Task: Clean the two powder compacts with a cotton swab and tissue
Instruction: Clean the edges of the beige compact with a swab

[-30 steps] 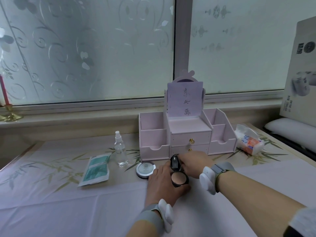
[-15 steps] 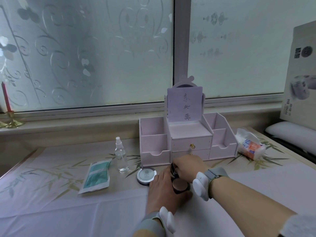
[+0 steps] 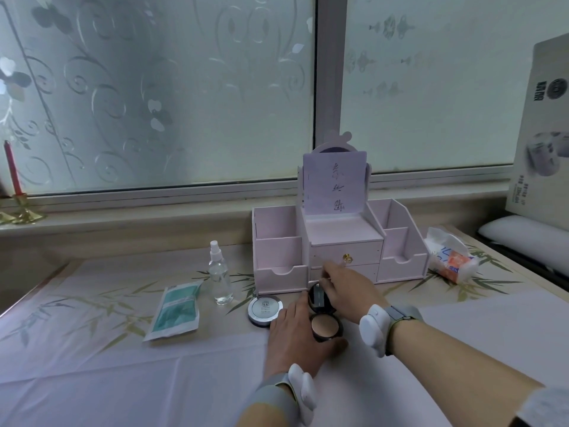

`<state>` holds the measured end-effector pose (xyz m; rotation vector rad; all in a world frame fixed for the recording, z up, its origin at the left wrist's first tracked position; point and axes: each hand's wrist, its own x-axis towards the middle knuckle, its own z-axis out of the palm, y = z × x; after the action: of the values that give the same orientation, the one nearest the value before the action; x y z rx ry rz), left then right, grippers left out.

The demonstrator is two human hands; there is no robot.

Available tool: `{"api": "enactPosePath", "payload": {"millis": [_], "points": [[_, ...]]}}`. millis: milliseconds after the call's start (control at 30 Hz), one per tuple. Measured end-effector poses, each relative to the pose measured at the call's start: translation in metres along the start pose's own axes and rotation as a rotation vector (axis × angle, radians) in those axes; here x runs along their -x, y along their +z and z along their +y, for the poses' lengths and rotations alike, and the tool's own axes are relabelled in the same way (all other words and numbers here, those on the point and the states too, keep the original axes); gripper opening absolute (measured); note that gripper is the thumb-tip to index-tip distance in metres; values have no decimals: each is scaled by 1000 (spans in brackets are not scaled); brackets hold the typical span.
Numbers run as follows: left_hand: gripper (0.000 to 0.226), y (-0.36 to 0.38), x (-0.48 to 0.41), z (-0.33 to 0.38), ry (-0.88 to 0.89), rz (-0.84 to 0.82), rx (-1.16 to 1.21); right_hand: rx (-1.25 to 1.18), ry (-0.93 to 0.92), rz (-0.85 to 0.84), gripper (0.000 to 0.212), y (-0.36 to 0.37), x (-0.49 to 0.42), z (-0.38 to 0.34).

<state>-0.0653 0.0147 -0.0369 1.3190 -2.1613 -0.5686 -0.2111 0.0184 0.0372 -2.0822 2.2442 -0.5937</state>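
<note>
An open black powder compact (image 3: 326, 327) lies on the table with its beige powder showing and its lid (image 3: 318, 298) standing upright. My left hand (image 3: 292, 337) grips the compact's base, fingers on its left side and thumb on the right. My right hand (image 3: 348, 291) reaches in from the right and holds the lid from behind, the index finger stretched to the left. A closed round silver compact (image 3: 265, 309) sits just left of the black one. A green packet (image 3: 177, 309) lies further left. A tissue pack (image 3: 449, 257) lies at the right.
A small clear spray bottle (image 3: 219, 278) stands between the green packet and the silver compact. A pink desk organizer (image 3: 280, 251) with drawers stands right behind the compacts. A red candle (image 3: 14, 171) is on the left windowsill and a large cardboard box (image 3: 542, 134) leans at the right.
The black compact's lid tipped down toward the base half a second ago and now stands upright again. My right hand has shifted slightly, its index finger now stretched out. My left hand stays on the base.
</note>
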Motion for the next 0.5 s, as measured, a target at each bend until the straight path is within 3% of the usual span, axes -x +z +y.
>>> {"api": "enactPosePath", "payload": {"millis": [500], "points": [[92,-2,3,3,16,51,31,-511,152,123,7,12,12,8]]}}
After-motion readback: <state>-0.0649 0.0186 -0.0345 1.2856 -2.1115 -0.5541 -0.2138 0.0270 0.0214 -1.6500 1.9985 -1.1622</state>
